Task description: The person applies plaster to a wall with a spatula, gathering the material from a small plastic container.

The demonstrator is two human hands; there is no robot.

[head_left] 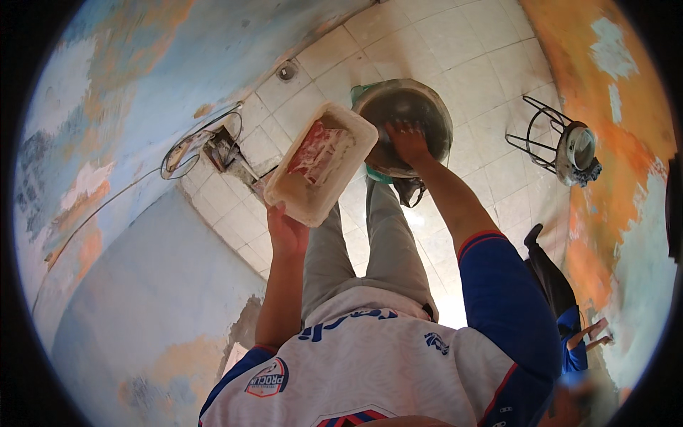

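Note:
My left hand (286, 229) is closed on the near end of a pale rectangular plastic tub (290, 186), which is tilted to the right. White residue coats its inside, around a reddish patch (311, 153) whose kind I cannot make out. To the right stands a round dark basin (445, 121) with what looks like murky water in it. My right hand (408, 141) reaches over its near right rim, fingers apart and dipping into the basin. Nothing shows in that hand. The tub's far right corner overlaps the basin's left edge in this view.
A green object (361, 92) shows under the basin, and a dark bag (408, 191) lies below it. At right, a metal-legged stand (544, 132) bears a whitish container (582, 148). Loose cables (186, 158) hang by the left wall. Another person (569, 334) works at the right wall.

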